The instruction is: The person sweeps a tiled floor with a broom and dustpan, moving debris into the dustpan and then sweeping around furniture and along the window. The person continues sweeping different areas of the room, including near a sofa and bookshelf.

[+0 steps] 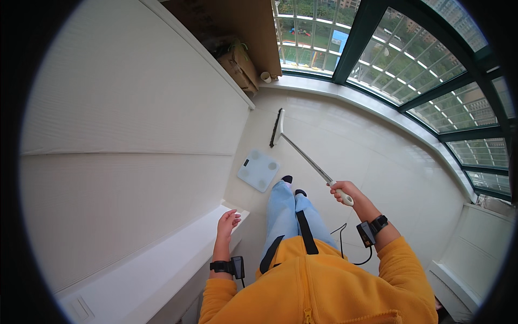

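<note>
as i look down past my orange jacket (280,283), a black device (237,267) is strapped to my left wrist and a second one (366,234) to my right. my left hand (229,221) is raised near the white ledge (178,245), fingers loosely bent and slightly apart, around nothing i can see; whether it touches the ledge i cannot tell. my right hand (344,191) is wrapped around the pale grip at the near end of a long-handled floor brush (307,157). below are my light blue trousers (280,216), and just ahead of my feet, slightly left, a pale square scale (258,170) lies on the glossy tiled floor (372,151). the brush's metal pole slants forward and left to its white head with dark bristles, just beyond the scale. farther off, a brown carton (240,66) stands beside a small pale cup (265,77), and past the green window frame (349,51) are bars, greenery and buildings.
</note>
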The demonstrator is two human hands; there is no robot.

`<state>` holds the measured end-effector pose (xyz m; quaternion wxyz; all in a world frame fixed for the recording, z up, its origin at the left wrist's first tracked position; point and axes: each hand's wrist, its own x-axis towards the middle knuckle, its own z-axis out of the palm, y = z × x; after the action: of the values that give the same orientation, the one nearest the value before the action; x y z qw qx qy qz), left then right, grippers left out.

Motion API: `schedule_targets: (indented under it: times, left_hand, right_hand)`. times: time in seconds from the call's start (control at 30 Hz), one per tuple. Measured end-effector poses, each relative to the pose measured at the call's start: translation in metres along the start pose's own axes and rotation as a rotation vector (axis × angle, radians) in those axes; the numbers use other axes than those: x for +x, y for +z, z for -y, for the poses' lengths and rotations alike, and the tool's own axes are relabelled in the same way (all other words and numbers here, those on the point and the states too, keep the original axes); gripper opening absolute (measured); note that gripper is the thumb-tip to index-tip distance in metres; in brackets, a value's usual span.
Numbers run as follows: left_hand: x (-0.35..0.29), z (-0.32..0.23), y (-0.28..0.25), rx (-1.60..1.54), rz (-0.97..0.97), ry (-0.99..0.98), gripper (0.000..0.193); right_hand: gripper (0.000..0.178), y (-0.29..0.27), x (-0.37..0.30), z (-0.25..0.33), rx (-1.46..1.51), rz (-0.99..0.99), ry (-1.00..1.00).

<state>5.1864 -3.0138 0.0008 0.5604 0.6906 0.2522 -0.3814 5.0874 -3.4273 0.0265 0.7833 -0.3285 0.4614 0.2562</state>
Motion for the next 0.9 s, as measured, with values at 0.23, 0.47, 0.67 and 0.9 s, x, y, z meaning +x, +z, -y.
schedule_targets:
  times: [0.23,0.47,0.67,0.9]
  left_hand:
    - [0.001,-0.045,-0.004,0.186,-0.026,0.057,0.022]
    - [0.026,-0.085,0.033,0.342,0.063,0.076,0.023]
    - [0.073,-0.126,0.110,0.506,0.275,0.087,0.023]
    - [0.090,-0.174,0.234,0.640,0.554,0.182,0.025]
  right_hand:
    - [0.008,0.031,0.147,0.049,0.182,0.050,-0.094]
    - [0.009,-0.118,0.051,-0.031,0.469,-0.066,-0.088]
    - [0.014,-0.173,-0.098,-0.205,0.867,-0.231,-0.099]
    - [0.012,-0.108,-0.165,-0.235,0.599,-0.410,-0.045]
